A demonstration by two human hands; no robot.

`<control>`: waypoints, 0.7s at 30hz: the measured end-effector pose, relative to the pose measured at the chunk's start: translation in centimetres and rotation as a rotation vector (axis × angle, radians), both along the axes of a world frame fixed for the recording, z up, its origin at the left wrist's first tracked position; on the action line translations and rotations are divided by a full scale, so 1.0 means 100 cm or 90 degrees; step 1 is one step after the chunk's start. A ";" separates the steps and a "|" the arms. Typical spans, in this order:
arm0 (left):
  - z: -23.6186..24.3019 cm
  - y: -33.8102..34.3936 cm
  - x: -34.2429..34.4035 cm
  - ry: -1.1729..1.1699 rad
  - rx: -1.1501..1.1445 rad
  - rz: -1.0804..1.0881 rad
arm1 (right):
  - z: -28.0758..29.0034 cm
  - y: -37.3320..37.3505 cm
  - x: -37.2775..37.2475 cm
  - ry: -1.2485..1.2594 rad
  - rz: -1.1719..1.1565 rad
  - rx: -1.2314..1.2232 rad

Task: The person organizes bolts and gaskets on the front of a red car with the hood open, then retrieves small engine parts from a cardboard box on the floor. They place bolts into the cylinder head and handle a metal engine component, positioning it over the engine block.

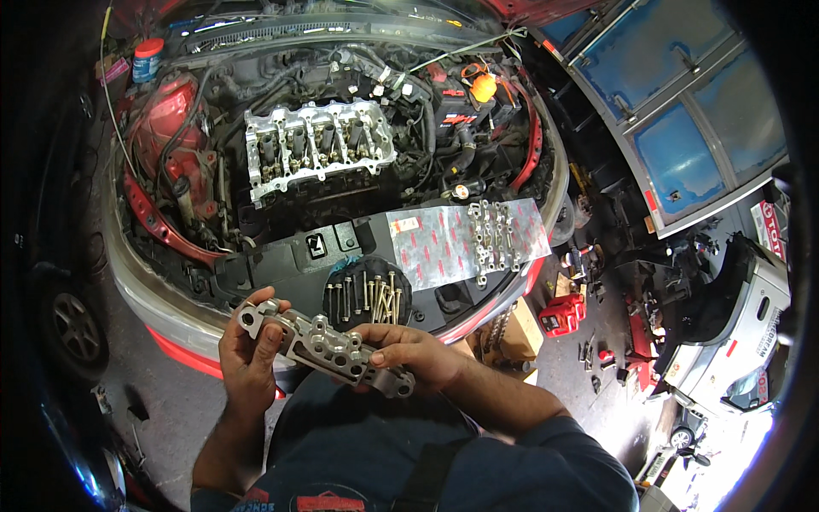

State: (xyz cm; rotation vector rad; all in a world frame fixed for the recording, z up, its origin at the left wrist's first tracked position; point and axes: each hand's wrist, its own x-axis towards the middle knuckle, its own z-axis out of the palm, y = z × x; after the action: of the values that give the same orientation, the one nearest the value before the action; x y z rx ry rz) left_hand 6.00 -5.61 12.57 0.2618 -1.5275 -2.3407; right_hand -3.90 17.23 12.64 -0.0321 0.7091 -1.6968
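Observation:
In front of my chest, over the car's front edge, I hold a silver cast-metal engine part (328, 348) with round holes and raised bosses. My left hand (246, 354) is closed round its left end, the thumb lying on top. Toward the other end, my right hand (418, 354) grips it with the thumb on the upper face. Just beyond lie several long bolts (382, 299) on a dark round holder (331, 314). A silver cylinder head (375, 156), its top exposed, sits in the engine bay. Right of the bolts, several metal cap-like pieces (495, 235) lie grouped on a shiny sheet (431, 256).
A black battery (452, 107) with an orange round object (484, 88) stands at the bay's far right. A red-lidded tub (148, 60) sits far left. On the floor to the right are red containers (563, 316), a cardboard box (520, 328) and a detached bumper (725, 324).

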 end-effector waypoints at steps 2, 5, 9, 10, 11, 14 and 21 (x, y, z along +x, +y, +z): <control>-0.003 0.001 -0.001 -0.013 0.014 -0.001 | -0.002 0.002 0.001 -0.023 -0.002 0.004; -0.007 0.003 -0.001 -0.022 0.026 -0.002 | -0.002 0.005 -0.001 -0.054 0.016 -0.010; -0.013 0.004 -0.003 -0.029 0.028 -0.030 | -0.006 0.009 -0.007 -0.072 0.072 -0.018; -0.016 0.004 -0.005 -0.029 0.030 -0.040 | -0.008 0.009 -0.007 -0.057 0.056 -0.014; -0.020 0.004 -0.008 -0.027 0.031 -0.049 | -0.010 0.009 -0.007 -0.042 0.042 -0.009; -0.037 0.000 -0.017 -0.069 0.076 -0.077 | -0.015 0.005 -0.013 0.007 0.014 -0.009; -0.094 -0.072 -0.036 -0.136 -0.180 0.014 | -0.002 -0.036 -0.083 0.327 0.004 0.148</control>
State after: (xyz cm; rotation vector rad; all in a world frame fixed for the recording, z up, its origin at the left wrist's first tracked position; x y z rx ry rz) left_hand 2.41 -12.76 3.20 0.4660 -1.9188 -2.1001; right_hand -12.25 13.62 12.46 -0.3162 1.2825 -1.6003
